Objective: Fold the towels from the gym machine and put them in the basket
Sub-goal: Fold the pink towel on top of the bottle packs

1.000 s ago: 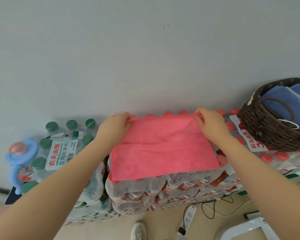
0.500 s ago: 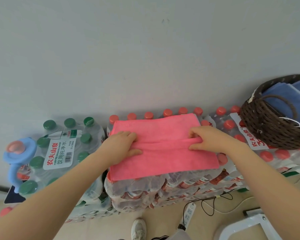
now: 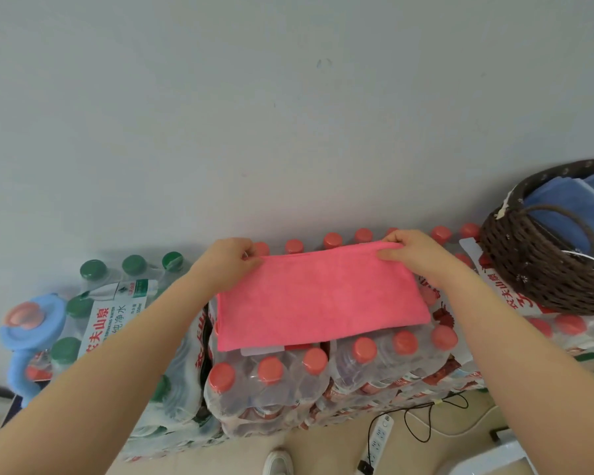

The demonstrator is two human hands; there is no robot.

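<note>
A pink towel (image 3: 319,296), folded into a narrow strip, lies on top of shrink-wrapped packs of red-capped water bottles (image 3: 271,382). My left hand (image 3: 227,262) pinches its far left corner. My right hand (image 3: 412,252) pinches its far right corner. The far edge is held near the wall, and the near edge rests on the bottle caps. A dark brown wicker basket (image 3: 542,269) stands on the packs to the right and holds folded blue towels (image 3: 573,210).
Green-capped bottle packs (image 3: 117,303) stand to the left beside a light blue jug (image 3: 31,330). A grey wall rises just behind the packs. On the floor below lie a white power strip (image 3: 378,437) with black cables and a white shoe (image 3: 278,461).
Both hands took the folded towel's near edge and carried it up to the far edge, halving it again. Red bottle caps at the front of the pack now show.
</note>
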